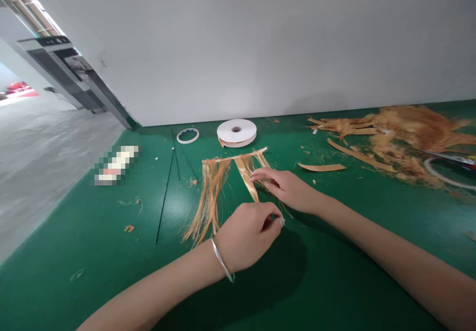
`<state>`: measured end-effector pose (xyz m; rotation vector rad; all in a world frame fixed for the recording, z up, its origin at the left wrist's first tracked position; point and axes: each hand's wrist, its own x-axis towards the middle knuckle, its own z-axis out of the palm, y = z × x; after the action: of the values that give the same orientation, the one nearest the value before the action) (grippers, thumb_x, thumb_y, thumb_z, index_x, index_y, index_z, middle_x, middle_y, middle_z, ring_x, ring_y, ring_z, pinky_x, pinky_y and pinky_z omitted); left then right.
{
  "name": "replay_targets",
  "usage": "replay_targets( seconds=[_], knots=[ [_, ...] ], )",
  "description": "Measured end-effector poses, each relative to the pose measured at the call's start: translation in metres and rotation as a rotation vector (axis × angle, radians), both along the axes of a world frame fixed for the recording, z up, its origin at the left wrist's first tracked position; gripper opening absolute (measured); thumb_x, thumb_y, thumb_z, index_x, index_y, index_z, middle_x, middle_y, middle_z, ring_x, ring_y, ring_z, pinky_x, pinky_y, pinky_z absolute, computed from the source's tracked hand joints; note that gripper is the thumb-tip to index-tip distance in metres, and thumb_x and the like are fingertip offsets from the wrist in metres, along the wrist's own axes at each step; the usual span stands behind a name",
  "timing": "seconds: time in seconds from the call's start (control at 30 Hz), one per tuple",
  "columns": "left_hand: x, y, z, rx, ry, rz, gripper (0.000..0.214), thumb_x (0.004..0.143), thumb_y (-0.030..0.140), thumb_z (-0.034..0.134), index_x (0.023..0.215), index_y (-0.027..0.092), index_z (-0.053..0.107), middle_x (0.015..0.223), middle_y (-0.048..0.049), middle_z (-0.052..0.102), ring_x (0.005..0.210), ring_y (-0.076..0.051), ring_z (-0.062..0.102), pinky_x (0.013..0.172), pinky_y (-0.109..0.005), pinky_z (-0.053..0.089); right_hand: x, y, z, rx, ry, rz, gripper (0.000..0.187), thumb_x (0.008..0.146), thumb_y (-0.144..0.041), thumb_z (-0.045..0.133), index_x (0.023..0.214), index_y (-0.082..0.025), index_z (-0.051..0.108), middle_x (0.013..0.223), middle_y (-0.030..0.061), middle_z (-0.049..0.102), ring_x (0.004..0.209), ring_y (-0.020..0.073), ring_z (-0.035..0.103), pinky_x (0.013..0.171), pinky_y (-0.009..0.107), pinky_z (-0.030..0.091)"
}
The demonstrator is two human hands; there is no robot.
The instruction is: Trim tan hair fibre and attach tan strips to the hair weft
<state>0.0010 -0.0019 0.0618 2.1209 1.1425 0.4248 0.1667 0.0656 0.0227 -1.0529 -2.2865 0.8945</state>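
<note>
Golden-orange fringe (213,192) of frayed ribbon hangs from a thin white strip (235,158) lying on the green table. Between the frayed bunches, one shiny ribbon length (246,176) is still whole. My right hand (288,189) rests on the strands right of that ribbon, fingers stretched out and holding nothing I can see. Nearer to me, my left hand (249,236), with a silver bangle (221,259) at the wrist, is closed in a pinch over the lower end of the ribbon. Whatever lies between its fingertips is too small to make out.
Behind the fringe stand a white ribbon spool (243,135) and a tape roll (188,135). Thin dark wires (165,197) lie left. A loose ribbon piece (323,167) and a heap of frayed fibre (405,132) lie right, near a white ring (442,176). A wall (260,48) borders the table's back.
</note>
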Motion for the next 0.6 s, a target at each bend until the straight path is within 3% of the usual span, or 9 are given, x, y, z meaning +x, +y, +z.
replay_targets(
  seconds=[0.1,0.23,0.4,0.6],
  knots=[
    [0.000,-0.001,0.000,0.093,0.011,-0.019,0.016,0.086,0.017,0.046,0.083,0.016,0.062,0.075,-0.0019,0.064,0.064,-0.012,0.056,0.059,-0.023,0.042,0.002,-0.012,0.001,-0.098,0.082,0.051,0.036,0.086,-0.016,0.045,0.121,-0.024,0.050,0.115,0.0023,0.064,0.067,0.0099,0.056,0.063,0.025,0.045],
    [-0.002,0.002,-0.002,0.166,-0.044,-0.019,0.014,0.085,0.013,0.046,0.083,0.016,0.060,0.080,-0.0031,0.065,0.069,-0.013,0.058,0.062,-0.024,0.044,0.005,-0.031,-0.005,-0.169,0.156,0.080,0.032,0.082,-0.022,0.055,0.114,-0.022,0.055,0.103,0.0028,0.066,0.079,0.0131,0.059,0.068,0.025,0.046],
    [-0.005,0.005,-0.003,0.170,-0.076,0.027,0.011,0.086,0.018,0.048,0.092,0.017,0.057,0.077,-0.0016,0.060,0.065,-0.012,0.055,0.061,-0.025,0.045,0.009,-0.044,-0.014,-0.261,0.295,0.024,0.028,0.091,-0.036,0.045,0.113,-0.021,0.053,0.099,0.0045,0.066,0.087,0.0151,0.063,0.071,0.027,0.048],
    [-0.017,0.026,-0.013,0.240,-0.079,0.165,0.026,0.081,0.009,0.046,0.104,0.018,0.051,0.101,-0.0038,0.055,0.068,-0.010,0.053,0.069,-0.028,0.047,0.011,-0.045,-0.018,-0.296,0.303,-0.055,0.028,0.093,-0.034,0.045,0.117,-0.020,0.043,0.083,0.0014,0.067,0.080,0.0137,0.063,0.076,0.029,0.046]
  ],
)
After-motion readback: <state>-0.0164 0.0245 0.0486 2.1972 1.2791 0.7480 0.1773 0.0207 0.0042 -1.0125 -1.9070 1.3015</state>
